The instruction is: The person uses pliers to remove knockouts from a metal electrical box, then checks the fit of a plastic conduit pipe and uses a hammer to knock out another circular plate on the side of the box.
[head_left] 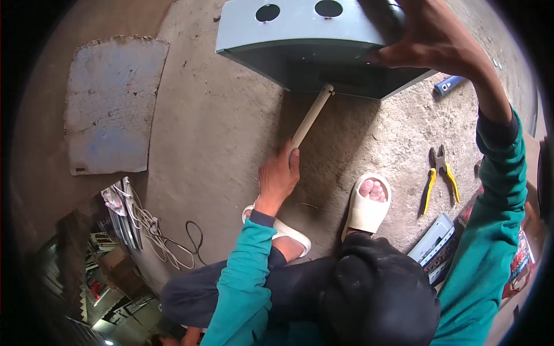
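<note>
Head view: pale rod (310,120) slanted away and rightward toward the grey metal box (297,27).
The rod's near end is gripped by the left hand (278,180); the box, ahead, is clasped rightward by the right hand (430,46). Rod-to-box contact cannot be told.

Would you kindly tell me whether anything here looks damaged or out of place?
The flat board at the left looks worn: its top edge is ragged and its surface scuffed and blue-stained. Below it, white cables lie tangled. The grey box at the right hand shows no obvious damage.
</note>
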`<state>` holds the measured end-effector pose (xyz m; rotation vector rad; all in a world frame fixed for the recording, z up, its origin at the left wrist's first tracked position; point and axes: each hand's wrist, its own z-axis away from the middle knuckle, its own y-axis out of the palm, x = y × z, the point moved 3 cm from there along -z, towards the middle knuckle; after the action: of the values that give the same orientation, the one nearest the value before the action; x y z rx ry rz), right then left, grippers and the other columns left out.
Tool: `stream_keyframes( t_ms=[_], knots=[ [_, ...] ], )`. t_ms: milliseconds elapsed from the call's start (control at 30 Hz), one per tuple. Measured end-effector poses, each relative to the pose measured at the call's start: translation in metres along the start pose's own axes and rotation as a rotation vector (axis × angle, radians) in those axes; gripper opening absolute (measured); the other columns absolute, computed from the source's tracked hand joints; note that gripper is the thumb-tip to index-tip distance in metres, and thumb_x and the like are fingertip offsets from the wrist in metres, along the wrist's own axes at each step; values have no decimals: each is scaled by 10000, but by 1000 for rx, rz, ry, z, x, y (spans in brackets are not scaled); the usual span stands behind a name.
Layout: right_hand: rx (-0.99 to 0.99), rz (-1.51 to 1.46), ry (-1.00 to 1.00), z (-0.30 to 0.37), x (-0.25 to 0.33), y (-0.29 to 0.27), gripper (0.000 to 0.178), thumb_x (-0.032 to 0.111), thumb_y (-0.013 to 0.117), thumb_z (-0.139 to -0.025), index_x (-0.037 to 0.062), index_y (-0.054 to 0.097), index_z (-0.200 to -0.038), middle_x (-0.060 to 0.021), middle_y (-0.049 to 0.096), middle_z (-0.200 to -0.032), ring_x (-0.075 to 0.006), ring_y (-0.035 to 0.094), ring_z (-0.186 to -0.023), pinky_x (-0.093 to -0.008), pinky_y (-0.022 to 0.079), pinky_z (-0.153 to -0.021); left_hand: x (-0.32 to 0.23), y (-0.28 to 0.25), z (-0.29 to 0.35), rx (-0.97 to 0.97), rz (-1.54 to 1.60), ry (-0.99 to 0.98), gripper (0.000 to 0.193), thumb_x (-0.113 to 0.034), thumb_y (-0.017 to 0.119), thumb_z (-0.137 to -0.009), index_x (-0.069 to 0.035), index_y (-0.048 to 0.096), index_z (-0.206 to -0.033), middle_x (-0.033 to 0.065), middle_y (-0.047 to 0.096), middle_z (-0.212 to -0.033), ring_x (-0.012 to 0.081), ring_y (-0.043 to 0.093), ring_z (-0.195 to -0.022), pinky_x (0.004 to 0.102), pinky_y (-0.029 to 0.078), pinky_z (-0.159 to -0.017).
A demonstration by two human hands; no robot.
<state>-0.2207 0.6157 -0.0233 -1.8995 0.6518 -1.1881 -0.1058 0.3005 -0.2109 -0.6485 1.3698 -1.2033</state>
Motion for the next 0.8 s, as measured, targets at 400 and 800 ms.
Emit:
stream_keyframes(
  t_ms=[400,800],
  knots=[
    [188,176,-53,-13,-4,1,872,326,866,-583,-16,525,-1308,-157,565,-1192,-310,565,-1116,-425,469,-988,-11,26,-18,-3,65,-51,389,-275,498,-998,-20,551,-1286,230,677,-986,419,664,-830,509,538,-689],
    [56,75,-140,-30,5,16,750,234,850,-549,-39,594,-1199,-157,587,-1076,-288,586,-996,-383,511,-867,-8,29,-11,-129,60,-116,373,-279,501,-997,-32,577,-1266,250,681,-952,450,664,-797,516,539,-672]
  ],
)
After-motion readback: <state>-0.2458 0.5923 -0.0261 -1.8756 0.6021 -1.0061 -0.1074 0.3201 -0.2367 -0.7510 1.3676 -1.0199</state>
